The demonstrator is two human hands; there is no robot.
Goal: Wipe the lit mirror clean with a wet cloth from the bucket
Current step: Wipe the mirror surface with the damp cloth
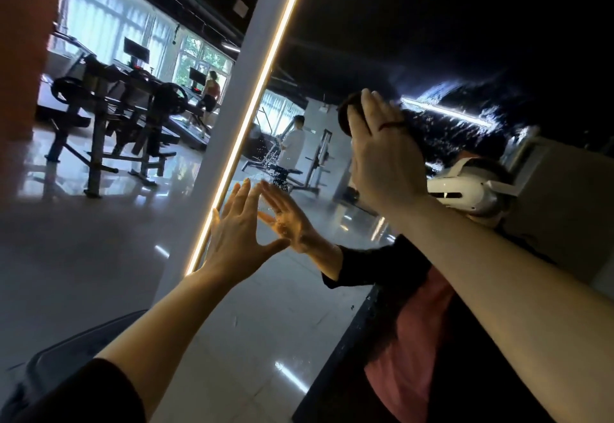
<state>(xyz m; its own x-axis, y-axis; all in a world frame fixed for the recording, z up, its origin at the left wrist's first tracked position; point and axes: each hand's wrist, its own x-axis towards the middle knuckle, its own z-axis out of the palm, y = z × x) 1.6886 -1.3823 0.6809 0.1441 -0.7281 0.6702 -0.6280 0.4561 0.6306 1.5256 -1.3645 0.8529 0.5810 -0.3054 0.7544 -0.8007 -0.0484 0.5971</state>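
The mirror (265, 323) stands tilted across the view, with a glowing light strip (265, 67) along its left edge. My left hand (239, 240) lies flat on the glass just right of the strip, fingers spread and holding nothing. My right hand (382, 157) is raised higher on the glass and presses a dark cloth (345, 117) against it; only the cloth's edge shows past my fingers. Wet streaks and droplets (465, 113) glisten on the glass to the right of the cloth. No bucket can be clearly made out.
A white pillar (246, 57) borders the mirror on the left. Beyond it are weight machines (109, 107), treadmills and a person on a glossy floor. A dark grey rounded object (66, 356) sits low at the left. The mirror reflects me and a person in white.
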